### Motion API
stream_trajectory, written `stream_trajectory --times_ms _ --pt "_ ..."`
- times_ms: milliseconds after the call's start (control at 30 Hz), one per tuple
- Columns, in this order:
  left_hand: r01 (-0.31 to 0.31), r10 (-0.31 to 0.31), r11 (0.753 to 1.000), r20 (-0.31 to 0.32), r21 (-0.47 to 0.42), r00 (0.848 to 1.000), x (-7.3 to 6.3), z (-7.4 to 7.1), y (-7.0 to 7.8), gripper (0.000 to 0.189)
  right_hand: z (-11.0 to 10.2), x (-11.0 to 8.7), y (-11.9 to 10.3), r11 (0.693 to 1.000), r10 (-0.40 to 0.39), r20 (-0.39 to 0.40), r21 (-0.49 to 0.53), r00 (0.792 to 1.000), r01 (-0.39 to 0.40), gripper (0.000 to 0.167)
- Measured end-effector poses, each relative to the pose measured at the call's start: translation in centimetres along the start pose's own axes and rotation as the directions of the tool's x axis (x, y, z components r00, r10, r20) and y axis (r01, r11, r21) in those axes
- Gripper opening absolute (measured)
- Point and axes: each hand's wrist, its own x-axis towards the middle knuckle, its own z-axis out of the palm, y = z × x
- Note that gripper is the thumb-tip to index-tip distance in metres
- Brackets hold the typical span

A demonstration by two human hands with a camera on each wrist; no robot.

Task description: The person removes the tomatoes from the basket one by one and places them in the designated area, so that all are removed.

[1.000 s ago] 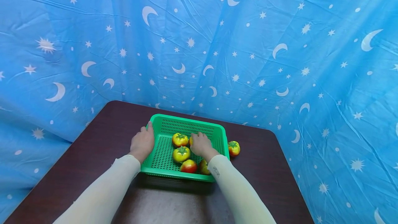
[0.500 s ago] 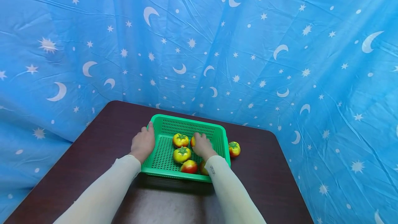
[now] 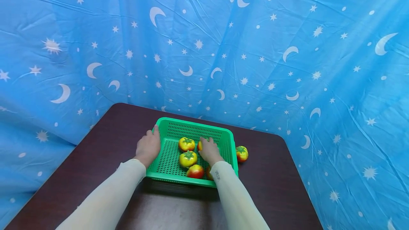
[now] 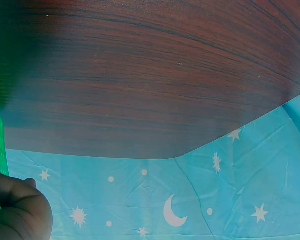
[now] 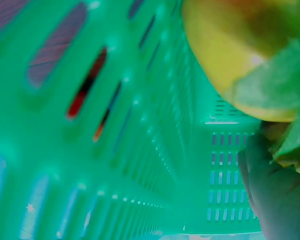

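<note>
A green plastic basket (image 3: pixel 174 178) with slotted walls stands on the table. My left hand (image 3: pixel 148 148) grips its left rim; in the left wrist view the hand (image 4: pixel 20 210) shows at the lower left corner beside the basket wall. My right hand (image 3: pixel 209 151) reaches inside and holds a yellow-red tomato (image 3: pixel 200 145), mostly hidden under the fingers. To its left sit a yellow tomato (image 3: pixel 186 144) and another yellow tomato (image 3: pixel 187 159), with a redder tomato (image 3: pixel 195 171) nearer the front. Part of a further tomato (image 3: pixel 209 173) shows beside my right sleeve; a tomato (image 5: pixel 240 60) looms large in the right wrist view.
One more tomato (image 3: pixel 241 154) lies on the table just outside the basket's right wall. The dark wooden table (image 3: pixel 265 180) ends at a blue curtain (image 3: pixel 204 45) with white moons and stars, behind and at the sides.
My right hand and the tomato under it have shifted slightly right, widening the gap to the tomato on the left. The right forearm has swung a little left. My left hand stays on the rim.
</note>
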Motion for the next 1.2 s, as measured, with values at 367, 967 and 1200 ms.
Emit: stream_trajectory --times_ms 367,967,1200 --pt "-0.002 0.002 1.0 0.016 0.002 1.0 -0.1 -0.2 0.1 0.061 -1.0 0.8 0.6 0.997 -0.07 -0.092 -0.051 0.993 0.066 0.055" --pt "-0.011 0.011 1.0 0.008 0.013 1.0 0.0 0.0 -0.2 0.06 -6.3 0.7 -0.5 0.992 -0.123 -0.164 -0.007 0.979 0.124 0.061" --pt "-0.007 0.007 1.0 0.006 0.008 1.0 0.1 -0.1 0.0 0.06 -8.2 0.6 0.3 0.991 -0.133 -0.199 -0.033 0.971 0.129 0.061"
